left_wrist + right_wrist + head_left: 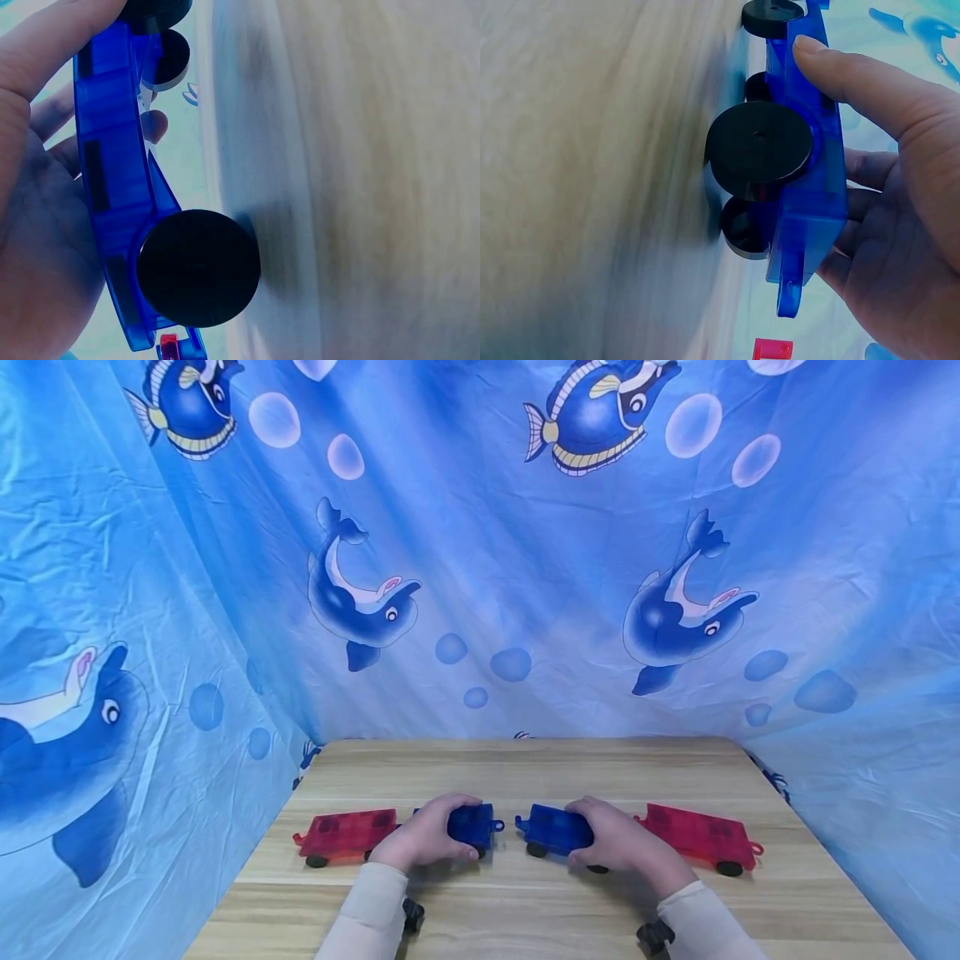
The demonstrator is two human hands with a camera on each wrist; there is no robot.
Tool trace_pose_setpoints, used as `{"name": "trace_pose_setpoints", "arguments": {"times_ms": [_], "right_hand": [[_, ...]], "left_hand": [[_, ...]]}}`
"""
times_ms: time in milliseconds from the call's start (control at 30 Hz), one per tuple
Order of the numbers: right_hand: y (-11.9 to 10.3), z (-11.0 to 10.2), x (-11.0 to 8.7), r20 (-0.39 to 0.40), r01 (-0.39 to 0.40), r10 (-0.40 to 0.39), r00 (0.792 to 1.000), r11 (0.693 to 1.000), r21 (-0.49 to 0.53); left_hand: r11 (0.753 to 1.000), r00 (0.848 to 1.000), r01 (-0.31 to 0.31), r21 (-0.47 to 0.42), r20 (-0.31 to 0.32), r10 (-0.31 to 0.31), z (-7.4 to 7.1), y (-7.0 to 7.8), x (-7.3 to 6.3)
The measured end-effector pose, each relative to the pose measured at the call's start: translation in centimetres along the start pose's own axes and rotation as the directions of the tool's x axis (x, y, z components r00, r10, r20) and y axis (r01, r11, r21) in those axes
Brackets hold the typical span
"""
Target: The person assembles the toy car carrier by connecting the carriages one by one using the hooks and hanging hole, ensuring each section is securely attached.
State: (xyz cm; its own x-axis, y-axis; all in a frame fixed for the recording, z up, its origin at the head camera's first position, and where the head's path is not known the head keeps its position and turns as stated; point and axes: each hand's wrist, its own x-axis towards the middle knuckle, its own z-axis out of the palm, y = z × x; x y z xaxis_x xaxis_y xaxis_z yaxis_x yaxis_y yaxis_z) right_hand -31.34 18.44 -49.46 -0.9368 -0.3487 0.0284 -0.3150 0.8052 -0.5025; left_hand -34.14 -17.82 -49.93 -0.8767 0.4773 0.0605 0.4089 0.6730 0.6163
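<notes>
My left hand (431,833) grips a translucent blue toy train car (470,827) with black wheels, thumb on the near side. In the left wrist view, a bit of red (169,346) shows at that car's blue hook end. My right hand (618,839) holds a second blue toy train car (553,829) the same way. A small gap separates the two blue cars' facing couplings. Beyond my left hand stands a red car (348,835); another red car (697,837) stands past my right hand. In the right wrist view, its red coupling (772,349) sits apart from the blue loop (788,296).
The cars stand in a row across a light wood-grain table (540,918). A blue sea-print curtain (480,568) rises behind the table and along both sides. Black devices (655,935) are strapped at both wrists.
</notes>
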Motion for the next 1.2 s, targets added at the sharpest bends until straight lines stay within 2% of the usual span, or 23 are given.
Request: {"name": "trace_pose_setpoints", "arguments": {"times_ms": [200, 433, 1200], "right_hand": [[-0.2, 0.3, 0.1, 0.02, 0.032, -0.032, 0.999, 0.999, 0.008], [-0.7, 0.7, 0.2, 0.042, 0.09, -0.089, 0.995, 0.996, -0.011], [-1.2, 1.0, 0.1, 0.073, 0.112, -0.114, 0.991, 0.993, 0.025]], "left_hand": [[1.0, 1.0, 0.008, -0.001, -0.005, -0.008, -0.1, 0.1, 0.0], [1.0, 1.0, -0.011, 0.004, -0.009, 0.011, -0.1, 0.2, 0.0], [0.998, 0.999, -0.035, 0.058, 0.009, 0.034, 0.4, 0.6, 0.2]]}}
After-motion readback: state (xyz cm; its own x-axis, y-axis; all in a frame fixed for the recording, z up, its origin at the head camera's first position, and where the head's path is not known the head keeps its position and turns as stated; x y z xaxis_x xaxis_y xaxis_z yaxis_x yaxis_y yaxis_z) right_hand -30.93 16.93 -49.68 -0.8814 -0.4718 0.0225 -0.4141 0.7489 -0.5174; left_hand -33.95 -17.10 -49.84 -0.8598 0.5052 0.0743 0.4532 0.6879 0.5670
